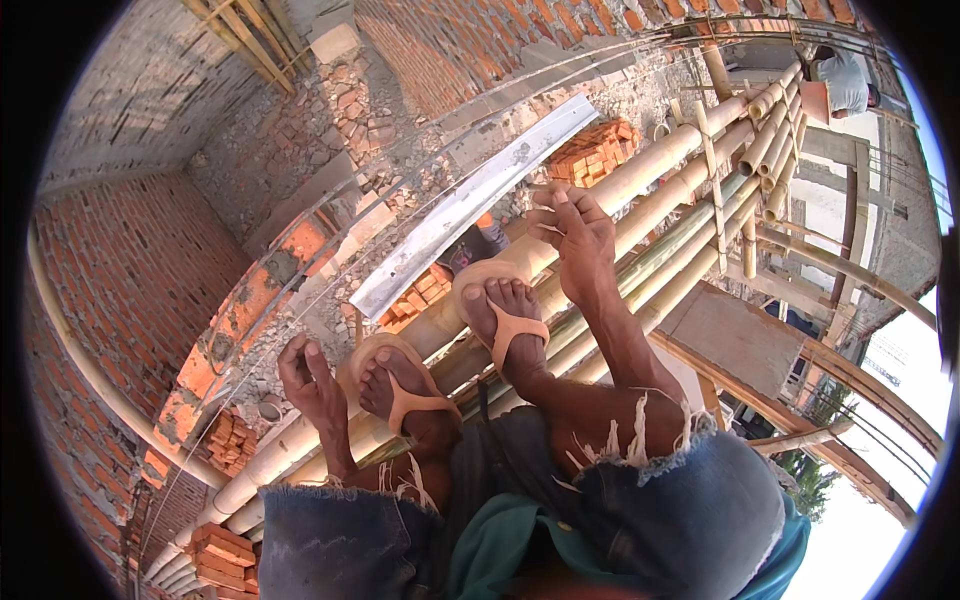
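Note:
My left hand (pixel 318 392) hangs in the air beside my left sandal (pixel 410 402), its fingers loosely bent and the thumb apart. Nothing shows in it. My right hand (pixel 582 235) is raised in front of my right sandal (pixel 518 325), over the bamboo poles (pixel 640 222). Its fingers are half curled with gaps between them, and I see nothing held. Both forearms come past my knees in frayed denim shorts (pixel 660 500). My feet stand on the bamboo poles. Just ahead lies a long pale grey board (pixel 475 205), spattered with mortar, slanting from lower left to upper right.
Below are brick stacks (pixel 598 150) and rubble (pixel 350 110). Partly hidden under the board, a person (pixel 478 245) is at a lower level. Another person (pixel 842 82) is at the far right end of the poles. Brick walls (pixel 130 270) rise at left; an orange-red beam (pixel 255 310) runs nearby.

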The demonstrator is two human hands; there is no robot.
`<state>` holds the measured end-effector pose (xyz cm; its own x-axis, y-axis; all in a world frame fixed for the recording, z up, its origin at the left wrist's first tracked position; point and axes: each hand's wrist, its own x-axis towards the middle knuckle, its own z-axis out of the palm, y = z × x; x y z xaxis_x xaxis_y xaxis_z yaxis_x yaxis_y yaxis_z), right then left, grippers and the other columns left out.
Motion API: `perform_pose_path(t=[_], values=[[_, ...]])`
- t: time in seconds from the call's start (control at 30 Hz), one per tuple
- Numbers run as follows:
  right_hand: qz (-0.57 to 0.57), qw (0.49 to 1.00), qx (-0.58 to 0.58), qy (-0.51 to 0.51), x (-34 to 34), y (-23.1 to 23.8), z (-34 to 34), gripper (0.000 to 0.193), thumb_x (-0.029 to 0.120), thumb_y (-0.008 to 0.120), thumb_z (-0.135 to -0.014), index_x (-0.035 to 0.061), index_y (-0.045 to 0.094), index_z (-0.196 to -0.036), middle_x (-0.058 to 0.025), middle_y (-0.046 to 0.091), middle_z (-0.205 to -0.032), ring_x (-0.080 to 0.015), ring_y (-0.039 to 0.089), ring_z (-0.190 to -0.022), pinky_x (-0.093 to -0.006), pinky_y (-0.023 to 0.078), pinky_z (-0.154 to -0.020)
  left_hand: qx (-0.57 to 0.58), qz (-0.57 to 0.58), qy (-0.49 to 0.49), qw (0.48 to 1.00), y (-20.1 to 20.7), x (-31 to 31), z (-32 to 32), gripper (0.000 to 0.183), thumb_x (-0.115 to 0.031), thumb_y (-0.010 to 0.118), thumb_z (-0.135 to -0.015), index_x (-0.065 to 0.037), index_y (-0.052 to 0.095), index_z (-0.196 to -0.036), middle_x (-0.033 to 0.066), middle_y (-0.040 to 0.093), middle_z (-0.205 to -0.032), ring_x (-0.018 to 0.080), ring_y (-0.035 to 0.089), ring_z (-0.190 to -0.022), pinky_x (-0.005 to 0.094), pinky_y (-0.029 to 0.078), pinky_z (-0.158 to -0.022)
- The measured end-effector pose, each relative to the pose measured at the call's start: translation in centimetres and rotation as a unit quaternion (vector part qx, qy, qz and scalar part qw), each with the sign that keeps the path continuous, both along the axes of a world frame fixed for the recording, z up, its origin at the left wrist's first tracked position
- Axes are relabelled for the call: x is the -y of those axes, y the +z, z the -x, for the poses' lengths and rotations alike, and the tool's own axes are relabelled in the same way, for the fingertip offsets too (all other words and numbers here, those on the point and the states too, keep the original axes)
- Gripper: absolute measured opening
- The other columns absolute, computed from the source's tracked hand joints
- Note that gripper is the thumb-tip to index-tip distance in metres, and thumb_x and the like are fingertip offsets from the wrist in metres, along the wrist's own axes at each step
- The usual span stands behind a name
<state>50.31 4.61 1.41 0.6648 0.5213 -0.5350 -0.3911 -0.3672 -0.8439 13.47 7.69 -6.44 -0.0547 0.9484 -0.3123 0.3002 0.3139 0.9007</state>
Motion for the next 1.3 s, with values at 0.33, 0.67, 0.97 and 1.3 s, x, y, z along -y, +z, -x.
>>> perform_pose_path(t=[0.33,0.67,0.97,1.3], values=[[-0.003,0.937,0.073,0.342,7.0,11.7,1.5,0.032,0.026,0.060,-0.099,-0.0047,0.063,-0.109,-0.0177,0.070,-0.099,-0.0231,0.069,-0.090,-0.0375,0.056,-0.084,-0.092,0.113,-0.537,0.831,-4.6,-8.1,-1.2,0.045,-0.037,0.056,-0.100,-0.003,0.056,-0.132,0.0171,0.065,-0.121,0.0290,0.064,-0.109,0.0404,0.049,-0.094],[0.171,0.949,0.150,0.217,4.9,12.9,-9.5,0.048,0.038,0.066,-0.093,-0.0041,0.064,-0.117,-0.0131,0.070,-0.106,-0.0191,0.067,-0.092,-0.0337,0.054,-0.083,0.042,0.344,-0.417,0.840,-6.1,-1.0,11.7,0.056,-0.046,0.048,-0.103,0.001,0.052,-0.134,0.0252,0.064,-0.119,0.0319,0.063,-0.106,0.0406,0.048,-0.094],[0.226,0.898,0.022,0.376,4.1,5.8,-12.8,0.042,0.038,0.064,-0.096,-0.0025,0.069,-0.104,-0.0063,0.063,-0.081,-0.0141,0.058,-0.077,-0.0298,0.047,-0.069,-0.202,0.155,-0.422,0.870,3.8,1.1,10.6,0.075,-0.057,0.049,-0.099,0.006,0.045,-0.140,0.0240,0.054,-0.138,0.0335,0.050,-0.130,0.0419,0.035,-0.110],[0.148,0.899,0.241,0.333,-1.8,-3.1,-28.1,0.033,0.029,0.068,-0.092,0.0036,0.069,-0.113,-0.0182,0.071,-0.106,-0.0294,0.070,-0.097,-0.0395,0.054,-0.083,-0.027,0.450,-0.358,0.818,19.0,-8.3,-2.4,0.082,-0.059,0.052,-0.096,0.005,0.040,-0.146,0.0222,0.050,-0.144,0.0332,0.042,-0.138,0.0442,0.029,-0.115]])
